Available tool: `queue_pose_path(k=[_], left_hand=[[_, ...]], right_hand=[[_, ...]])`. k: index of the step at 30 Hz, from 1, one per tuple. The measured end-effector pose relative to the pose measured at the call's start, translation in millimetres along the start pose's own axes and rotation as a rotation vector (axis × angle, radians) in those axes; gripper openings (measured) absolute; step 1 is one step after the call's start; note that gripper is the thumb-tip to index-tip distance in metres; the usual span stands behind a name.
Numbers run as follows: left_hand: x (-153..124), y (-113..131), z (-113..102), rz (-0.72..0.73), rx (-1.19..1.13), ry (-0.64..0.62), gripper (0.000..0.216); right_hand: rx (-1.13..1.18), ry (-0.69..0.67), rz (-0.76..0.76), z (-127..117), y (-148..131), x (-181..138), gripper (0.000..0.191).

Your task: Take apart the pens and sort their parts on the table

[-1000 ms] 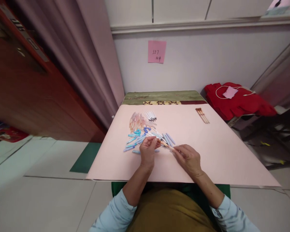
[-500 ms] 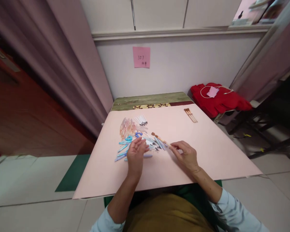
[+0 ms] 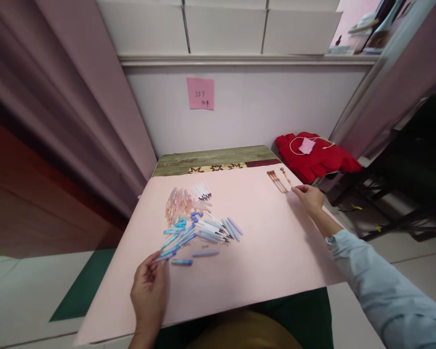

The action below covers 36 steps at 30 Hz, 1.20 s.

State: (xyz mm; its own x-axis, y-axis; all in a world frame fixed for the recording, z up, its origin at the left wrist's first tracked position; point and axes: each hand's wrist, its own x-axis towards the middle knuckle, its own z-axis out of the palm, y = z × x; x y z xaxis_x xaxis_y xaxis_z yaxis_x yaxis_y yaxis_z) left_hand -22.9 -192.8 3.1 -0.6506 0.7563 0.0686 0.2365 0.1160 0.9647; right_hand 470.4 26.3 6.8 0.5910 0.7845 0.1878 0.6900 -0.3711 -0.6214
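My right hand (image 3: pixel 311 198) is at the right side of the table, its fingers closed on the lower end of a slim beige pen with a brown top (image 3: pixel 287 178). Beside that pen lies a small row of similar brown-topped pens (image 3: pixel 276 182). My left hand (image 3: pixel 148 283) is at the front left, thumb and fingers pinching a blue pen piece (image 3: pixel 164 257). Near it lie a short blue pen part (image 3: pixel 182 262), a pale blue barrel (image 3: pixel 205 253) and a pile of blue and turquoise pen parts (image 3: pixel 183 237). White refills with dark tips (image 3: pixel 212 229) overlap the pile.
Pinkish clear barrels (image 3: pixel 180 203) and a fan of white refills (image 3: pixel 202 190) lie farther back on the pale pink sheet (image 3: pixel 261 261). A red cloth with a cable (image 3: pixel 312 157) sits beyond the right edge. A pink note (image 3: pixel 200 94) is on the wall.
My right hand has carried the brown-topped pen from the pile to the row at the right. My left hand has moved left and down, and now pinches a blue pen piece. The view has shifted.
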Motion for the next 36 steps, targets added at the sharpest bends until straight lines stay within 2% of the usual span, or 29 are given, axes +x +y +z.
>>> queue_pose_path(k=[8,20,31,36], left_hand=[[6.3,-4.9,0.8,0.004,0.156,0.012,0.056],[11.1,-1.0,3.0,0.116,0.318,0.011,0.046],[11.4,3.5,5.8,0.144,0.324,0.016,0.045],[11.3,-3.5,2.5,0.166,0.329,0.019,0.044]], right_hand=[[-0.074,-0.079,0.1,31.5,-9.8,35.0,0.032],[-0.137,-0.124,0.122,44.7,-12.2,50.1,0.032],[-0.19,-0.134,0.03,44.9,-17.6,50.7,0.04],[-0.199,-0.11,-0.113,53.6,-28.6,41.6,0.061]])
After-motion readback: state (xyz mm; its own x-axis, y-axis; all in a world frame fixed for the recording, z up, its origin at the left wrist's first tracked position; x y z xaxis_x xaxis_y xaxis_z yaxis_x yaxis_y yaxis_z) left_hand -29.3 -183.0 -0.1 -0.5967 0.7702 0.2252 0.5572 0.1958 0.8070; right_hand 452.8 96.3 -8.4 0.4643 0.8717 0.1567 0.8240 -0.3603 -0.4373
